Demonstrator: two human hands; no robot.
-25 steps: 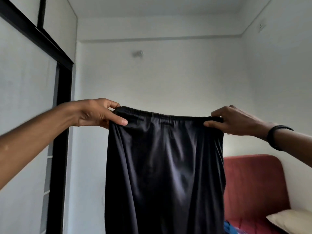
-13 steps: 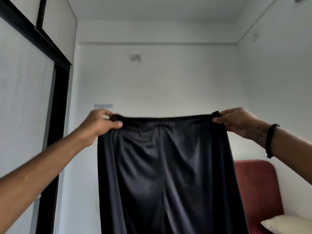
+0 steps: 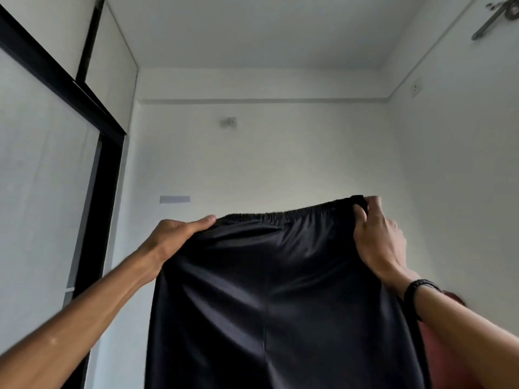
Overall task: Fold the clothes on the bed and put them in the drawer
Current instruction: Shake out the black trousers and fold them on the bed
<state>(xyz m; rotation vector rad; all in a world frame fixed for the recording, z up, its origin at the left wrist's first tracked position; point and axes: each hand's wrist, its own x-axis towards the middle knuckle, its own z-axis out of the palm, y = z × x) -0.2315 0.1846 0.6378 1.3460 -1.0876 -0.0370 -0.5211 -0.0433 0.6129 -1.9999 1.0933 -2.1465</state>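
A pair of black trousers [image 3: 269, 290] with an elastic waistband hangs in the air in front of me, its legs running out of the bottom of the view. My left hand [image 3: 179, 237] grips the left end of the waistband, thumb on the front. My right hand [image 3: 376, 234] pinches the right end, which sits a little higher than the left. Both arms are stretched forward and up. The bed and the drawer are out of view.
A wardrobe with black-framed sliding panels [image 3: 109, 169] stands on the left. White walls and ceiling fill the background. A sliver of red headboard [image 3: 455, 299] shows behind my right forearm. A ceiling fan blade [image 3: 488, 21] is at the top right.
The view has tilted upward, so the headboard and pillow have dropped almost out of sight. My hands have kept hold of the waistband, and its right end has risen above the left.
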